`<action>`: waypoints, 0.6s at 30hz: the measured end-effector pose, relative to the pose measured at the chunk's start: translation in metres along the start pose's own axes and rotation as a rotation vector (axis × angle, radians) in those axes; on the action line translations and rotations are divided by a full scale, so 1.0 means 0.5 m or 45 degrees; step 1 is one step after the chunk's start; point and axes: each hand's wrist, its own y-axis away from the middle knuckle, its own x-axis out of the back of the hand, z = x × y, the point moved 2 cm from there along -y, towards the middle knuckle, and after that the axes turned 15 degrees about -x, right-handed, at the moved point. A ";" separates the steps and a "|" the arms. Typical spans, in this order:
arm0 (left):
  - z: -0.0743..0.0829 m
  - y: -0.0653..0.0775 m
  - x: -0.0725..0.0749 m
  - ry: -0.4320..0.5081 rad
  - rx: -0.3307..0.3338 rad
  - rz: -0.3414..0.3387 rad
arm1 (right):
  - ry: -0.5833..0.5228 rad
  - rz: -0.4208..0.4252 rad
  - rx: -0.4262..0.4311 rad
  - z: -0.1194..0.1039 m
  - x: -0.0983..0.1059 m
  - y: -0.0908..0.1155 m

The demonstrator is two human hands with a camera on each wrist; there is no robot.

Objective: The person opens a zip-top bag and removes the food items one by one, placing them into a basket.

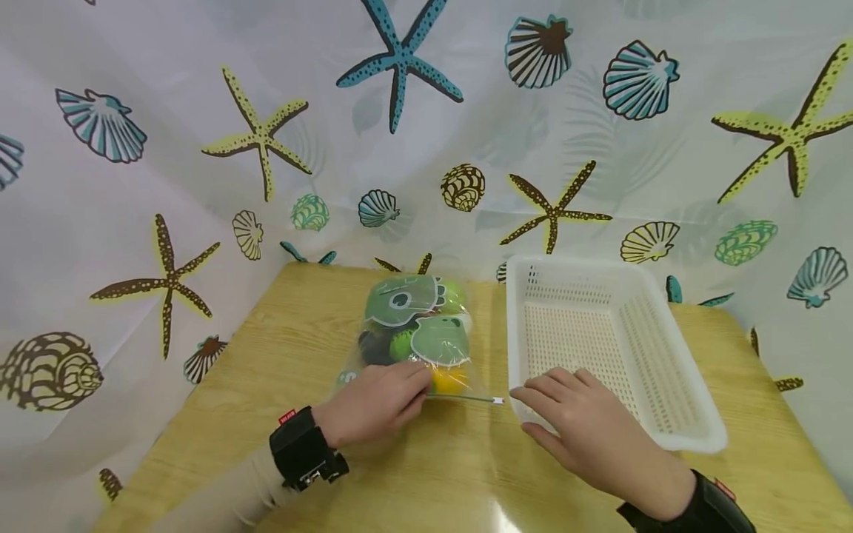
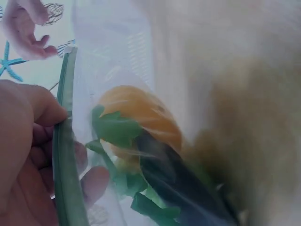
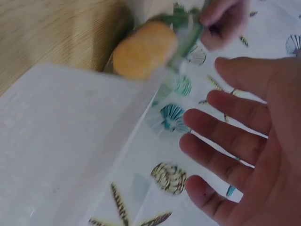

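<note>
A clear zip bag [image 1: 440, 340] with green printed shapes lies on the table. My left hand [image 1: 376, 400] pinches its green zip edge [image 2: 66, 141] between thumb and fingers. The white slider [image 1: 497, 400] sits at the right end of that edge. Through the plastic I see a round orange item [image 2: 141, 113] with green leaf-like pieces and a long dark item [image 2: 169, 174]. My right hand [image 1: 586, 429] holds nothing. Its fingers are spread and slightly bent beside the near left corner of a white plastic basket [image 1: 693, 385]; whether they touch the rim I cannot tell.
The wooden table [image 1: 280, 340] carries the bag in the middle, with the basket to its right. A white curtain [image 1: 400, 170] printed with starfish and shells hangs behind the table and along both sides. Black bands with cameras are on both wrists.
</note>
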 end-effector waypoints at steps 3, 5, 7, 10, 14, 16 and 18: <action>-0.003 -0.004 0.033 -0.065 -0.012 0.089 | 0.033 -0.017 0.011 -0.024 -0.006 -0.034; -0.007 -0.005 0.054 -0.089 -0.011 0.160 | 0.011 -0.023 0.009 -0.032 -0.009 -0.056; -0.011 -0.007 0.077 -0.100 0.001 0.226 | -0.049 -0.015 0.021 -0.037 -0.010 -0.077; -0.018 -0.013 0.111 -0.132 0.014 0.300 | -0.146 0.034 0.050 -0.043 0.000 -0.102; -0.025 -0.024 0.154 -0.191 0.035 0.354 | -0.256 0.156 0.054 -0.049 0.031 -0.124; -0.029 -0.029 0.174 -0.219 0.054 0.375 | -0.317 0.209 0.048 -0.053 0.050 -0.133; -0.034 -0.034 0.192 -0.254 0.084 0.397 | -0.379 0.243 0.039 -0.055 0.066 -0.142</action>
